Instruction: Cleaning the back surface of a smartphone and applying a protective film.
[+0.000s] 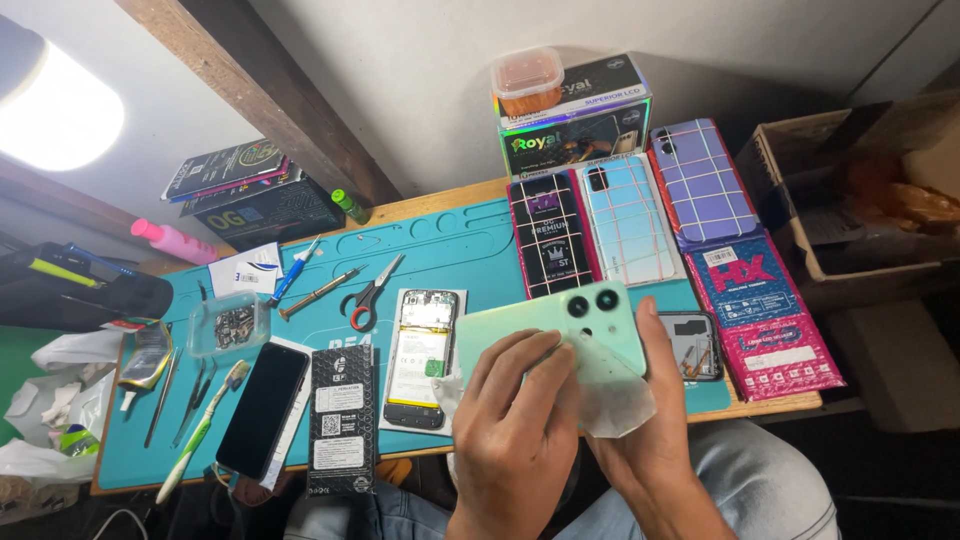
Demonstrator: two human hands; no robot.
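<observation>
— Right, what do we have in our hands?

— Our right hand [655, 440] holds the green back cover [545, 335] from below, thumb up along its right edge, fingers closed under it. It's lifted off the surface [460, 240], over our lap at the front edge.

— And the left?

— Our left hand [515, 430] lies on top, fingers bent and pressing a white wipe [610, 395] against the cover's lower right part. So both grips are closed: right on the cover, left on the wipe.

— How does the cover lie?

— Long axis runs left to right, tilted a little, with the camera rings at the upper right end, away from our left fingers. The bare stretch of cover lies up and left of the wipe, nearer the left hand.

— What's around it?

— An opened phone [422, 358] lies just left of the cover on the mat, with scissors [372, 292] above it and a black phone [262, 408] farther left. Boxed cases [625, 215] lie behind, well apart from our hands.
</observation>
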